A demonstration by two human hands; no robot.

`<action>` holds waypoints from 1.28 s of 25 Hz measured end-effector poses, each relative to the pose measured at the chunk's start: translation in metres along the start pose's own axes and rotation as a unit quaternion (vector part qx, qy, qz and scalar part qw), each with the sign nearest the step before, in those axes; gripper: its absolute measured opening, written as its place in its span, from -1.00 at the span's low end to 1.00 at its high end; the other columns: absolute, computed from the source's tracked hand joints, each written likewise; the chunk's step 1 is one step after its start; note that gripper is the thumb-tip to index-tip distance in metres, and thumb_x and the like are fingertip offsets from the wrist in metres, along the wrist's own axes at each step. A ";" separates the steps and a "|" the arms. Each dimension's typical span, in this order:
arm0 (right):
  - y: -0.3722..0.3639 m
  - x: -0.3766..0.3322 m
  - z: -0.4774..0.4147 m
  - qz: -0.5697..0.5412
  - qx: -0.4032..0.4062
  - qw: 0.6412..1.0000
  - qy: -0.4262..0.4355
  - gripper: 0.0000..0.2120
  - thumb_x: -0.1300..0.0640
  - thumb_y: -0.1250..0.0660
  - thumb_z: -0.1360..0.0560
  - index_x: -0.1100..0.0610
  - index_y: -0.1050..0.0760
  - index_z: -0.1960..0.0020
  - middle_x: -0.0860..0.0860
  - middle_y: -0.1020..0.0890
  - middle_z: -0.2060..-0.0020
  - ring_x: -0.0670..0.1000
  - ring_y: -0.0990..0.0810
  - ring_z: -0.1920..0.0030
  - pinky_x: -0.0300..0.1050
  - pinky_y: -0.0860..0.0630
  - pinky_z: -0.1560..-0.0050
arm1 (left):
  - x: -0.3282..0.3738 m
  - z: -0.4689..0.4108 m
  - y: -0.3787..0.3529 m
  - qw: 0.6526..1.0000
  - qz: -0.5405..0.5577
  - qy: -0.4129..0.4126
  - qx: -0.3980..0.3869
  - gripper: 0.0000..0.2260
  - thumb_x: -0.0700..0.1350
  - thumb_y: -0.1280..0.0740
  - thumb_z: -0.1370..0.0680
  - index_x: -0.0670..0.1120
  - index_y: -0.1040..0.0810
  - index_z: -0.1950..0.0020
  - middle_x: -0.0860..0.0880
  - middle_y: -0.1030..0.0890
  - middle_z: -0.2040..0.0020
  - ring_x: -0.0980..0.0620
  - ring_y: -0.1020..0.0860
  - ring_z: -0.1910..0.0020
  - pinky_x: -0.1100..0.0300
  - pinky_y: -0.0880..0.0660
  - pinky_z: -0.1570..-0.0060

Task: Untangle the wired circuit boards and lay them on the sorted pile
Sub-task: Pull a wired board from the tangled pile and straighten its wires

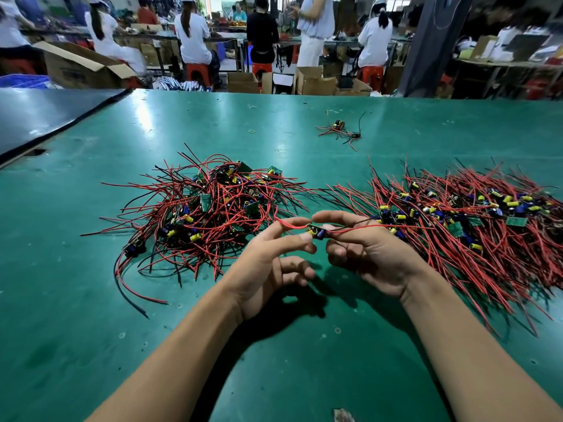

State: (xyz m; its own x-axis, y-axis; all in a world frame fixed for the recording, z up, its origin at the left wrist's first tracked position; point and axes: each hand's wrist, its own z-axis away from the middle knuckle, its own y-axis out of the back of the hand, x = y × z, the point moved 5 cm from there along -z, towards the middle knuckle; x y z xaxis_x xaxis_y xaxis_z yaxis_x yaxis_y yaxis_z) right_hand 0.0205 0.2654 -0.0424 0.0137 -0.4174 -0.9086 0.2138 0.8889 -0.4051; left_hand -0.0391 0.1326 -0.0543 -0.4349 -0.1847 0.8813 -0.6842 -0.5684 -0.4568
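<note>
A small circuit board (316, 231) with yellow and blue capacitors and red wires hangs between my two hands above the green table. My left hand (271, 263) pinches its left red wire between thumb and forefinger. My right hand (365, 248) pinches the board from the right, with a red wire trailing right over the sorted pile (475, 220). That pile lies at the right, its wires mostly running one way. A tangled heap of wired boards (207, 208) lies at the left centre.
The green table (91, 300) spreads wide around me. A couple of stray wired boards (339, 129) lie further back, near a small rubber band (252, 131). A dark sheet (45, 114) covers the far left. People sit on red stools among cardboard boxes beyond the table.
</note>
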 end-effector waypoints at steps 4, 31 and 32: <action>-0.006 0.005 0.002 -0.011 -0.021 0.999 -0.035 -0.80 0.32 -0.36 -0.38 0.22 -0.62 0.01 0.15 -0.67 0.17 -0.08 -0.46 0.47 -0.29 -0.46 0.42 | 0.005 0.000 0.001 0.998 0.013 -0.050 0.035 -0.75 -0.10 -0.49 -0.34 -0.03 -0.66 0.00 -0.01 -0.62 0.21 0.09 -0.45 0.50 0.31 -0.42 0.49; 0.000 0.017 -0.009 0.050 0.086 0.995 0.019 -0.82 0.04 -0.57 -0.25 0.08 -0.64 0.23 -0.07 -0.56 0.40 -0.13 -0.30 0.49 -0.29 -0.20 0.46 | -0.004 0.000 -0.006 0.999 -0.043 -0.011 0.026 -0.77 -0.04 -0.35 -0.51 -0.20 -0.50 0.00 -0.24 -0.67 0.22 -0.07 -0.64 0.41 0.18 -0.58 0.42; 0.002 0.016 -0.010 0.048 0.101 0.993 0.031 -0.82 0.05 -0.57 -0.27 0.09 -0.63 0.23 -0.06 -0.55 0.41 -0.14 -0.30 0.52 -0.33 -0.22 0.53 | -0.004 0.001 -0.006 0.999 -0.041 -0.003 0.021 -0.80 -0.07 -0.34 -0.53 -0.20 -0.50 -0.01 -0.24 -0.67 0.23 -0.07 -0.64 0.42 0.18 -0.58 0.42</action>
State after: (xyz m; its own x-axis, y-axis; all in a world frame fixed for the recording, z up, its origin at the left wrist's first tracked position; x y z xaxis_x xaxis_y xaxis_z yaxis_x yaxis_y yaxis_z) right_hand 0.0119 0.2623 -0.0590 -0.0156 -0.3152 -0.9489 0.4059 0.8653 -0.2941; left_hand -0.0323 0.1365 -0.0552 -0.3749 -0.1410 0.9163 -0.6922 -0.6149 -0.3779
